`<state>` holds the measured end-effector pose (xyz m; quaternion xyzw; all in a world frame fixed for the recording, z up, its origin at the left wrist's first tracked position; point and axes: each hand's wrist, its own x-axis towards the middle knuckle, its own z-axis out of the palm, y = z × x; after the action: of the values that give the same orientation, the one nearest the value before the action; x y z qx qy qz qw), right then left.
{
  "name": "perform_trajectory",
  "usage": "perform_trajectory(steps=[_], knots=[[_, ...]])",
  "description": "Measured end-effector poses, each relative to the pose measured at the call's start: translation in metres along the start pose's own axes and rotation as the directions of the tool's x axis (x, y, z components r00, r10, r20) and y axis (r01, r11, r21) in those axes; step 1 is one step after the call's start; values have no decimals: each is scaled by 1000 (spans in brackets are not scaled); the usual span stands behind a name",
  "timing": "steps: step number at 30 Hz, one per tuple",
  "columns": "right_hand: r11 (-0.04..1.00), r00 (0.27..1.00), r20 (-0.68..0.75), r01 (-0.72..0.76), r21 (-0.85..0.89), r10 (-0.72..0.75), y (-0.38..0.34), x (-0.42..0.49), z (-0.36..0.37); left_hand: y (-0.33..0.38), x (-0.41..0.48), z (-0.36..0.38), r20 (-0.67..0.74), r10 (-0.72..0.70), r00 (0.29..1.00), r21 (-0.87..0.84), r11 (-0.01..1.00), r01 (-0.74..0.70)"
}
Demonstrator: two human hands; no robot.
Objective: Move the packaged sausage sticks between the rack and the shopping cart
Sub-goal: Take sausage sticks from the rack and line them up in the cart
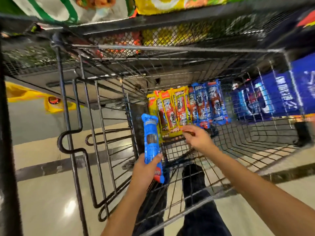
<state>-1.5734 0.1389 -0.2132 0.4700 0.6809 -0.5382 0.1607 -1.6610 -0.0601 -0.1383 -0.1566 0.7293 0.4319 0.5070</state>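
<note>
Sausage sticks in yellow packs [170, 109] and blue packs [209, 103] lie side by side at the far end of the shopping cart [170, 48], long axes running away from the person. Their near ends face the right hand [197, 138], the nearer one, whose fingertips [185, 130] reach the near end of a yellow pack; whether that grip has closed cannot be told. The left hand [146, 169], further back and to the left, grips a single blue pack [150, 138] by its lower half, while the cart hems the row behind and the rack [187, 36] with snack bags [170, 4] looms above.
</note>
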Motion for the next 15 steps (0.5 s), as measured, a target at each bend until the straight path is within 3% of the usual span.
perform_trajectory(steps=[5,10,13,15], knots=[[945,983,-164,24,-326,-82,45,-58,-104,-4,-3,19,-6,1,1000,121,993,-1],[817,968,-187,30,-576,-168,92,-91,-155,4,2,59,55,66,996,287,955,-79],[808,947,-238,36,-587,-215,103,-90,-157,18,30,102,61,153,986,364,917,-165],[807,945,-245,33,-590,-218,102,-89,-155,25,55,129,54,129,990,411,901,-140]])
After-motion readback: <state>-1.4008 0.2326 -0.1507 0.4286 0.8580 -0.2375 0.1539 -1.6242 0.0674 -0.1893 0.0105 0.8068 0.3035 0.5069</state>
